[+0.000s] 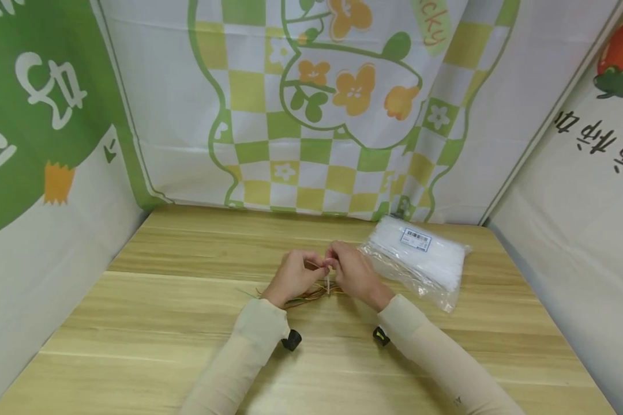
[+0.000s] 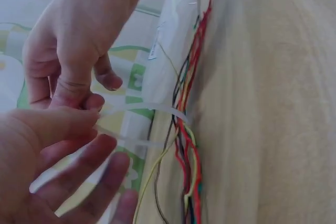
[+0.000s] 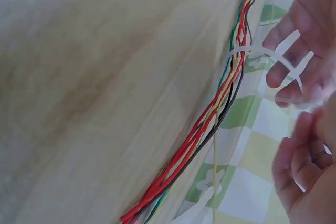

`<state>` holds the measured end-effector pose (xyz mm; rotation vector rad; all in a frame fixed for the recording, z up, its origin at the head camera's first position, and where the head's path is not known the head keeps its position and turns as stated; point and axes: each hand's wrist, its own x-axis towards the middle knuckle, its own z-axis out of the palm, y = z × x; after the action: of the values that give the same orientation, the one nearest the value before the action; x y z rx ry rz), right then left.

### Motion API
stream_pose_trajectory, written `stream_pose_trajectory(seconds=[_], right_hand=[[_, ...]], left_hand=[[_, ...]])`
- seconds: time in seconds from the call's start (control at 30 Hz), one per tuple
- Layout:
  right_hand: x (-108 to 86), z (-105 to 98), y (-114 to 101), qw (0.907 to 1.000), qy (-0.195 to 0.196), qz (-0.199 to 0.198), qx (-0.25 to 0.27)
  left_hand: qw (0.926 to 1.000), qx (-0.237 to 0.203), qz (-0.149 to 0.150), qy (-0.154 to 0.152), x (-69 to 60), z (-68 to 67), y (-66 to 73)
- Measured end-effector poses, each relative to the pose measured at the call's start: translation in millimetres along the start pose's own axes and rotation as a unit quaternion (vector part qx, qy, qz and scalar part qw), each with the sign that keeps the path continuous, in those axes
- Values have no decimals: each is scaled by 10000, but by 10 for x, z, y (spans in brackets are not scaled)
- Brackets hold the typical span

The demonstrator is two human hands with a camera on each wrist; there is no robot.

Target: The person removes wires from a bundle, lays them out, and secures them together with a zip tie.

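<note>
A bundle of thin red, yellow, green and dark wires [image 3: 165,171] lies along the wooden table [image 1: 176,340]. Around it loops a white cable tie [image 2: 139,105], its two sides rising from the wires to my hands. My left hand [image 1: 296,275] pinches the tie between thumb and forefinger, the other fingers spread loosely in the left wrist view. Directly opposite, my right hand [image 1: 354,275] pinches the tie's end with curled fingers, its fingertips meeting those of the left. Where the tie's ends join is hidden by the fingertips.
Right of my right hand lies a clear plastic bag [image 1: 420,248] of white cable ties with a barcode label. A patterned cloth [image 1: 322,167] hangs behind the table, and printed cloths flank both sides. Black wrist devices [image 1: 292,340] sit below each cuff.
</note>
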<state>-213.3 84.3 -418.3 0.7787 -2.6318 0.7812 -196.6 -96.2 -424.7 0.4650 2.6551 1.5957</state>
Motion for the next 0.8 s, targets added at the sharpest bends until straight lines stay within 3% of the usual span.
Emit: stream_pose_trajectory(seconds=[0.2, 0.4, 0.63, 0.8], right_hand=[[54, -126, -46, 9967, 432, -107, 682], [66, -192, 21, 9848, -70, 109, 1732], [12, -93, 168, 9841, -1081, -278, 1383], [-10, 5, 143, 9925, -783, -371, 864]], left_hand=[[9990, 192, 5, -407, 13, -1, -21], [9982, 480, 82, -347, 23, -16, -13], [9975, 620, 130, -326, -2, -19, -22], [9971, 691, 117, -281, -9, 5, -43]])
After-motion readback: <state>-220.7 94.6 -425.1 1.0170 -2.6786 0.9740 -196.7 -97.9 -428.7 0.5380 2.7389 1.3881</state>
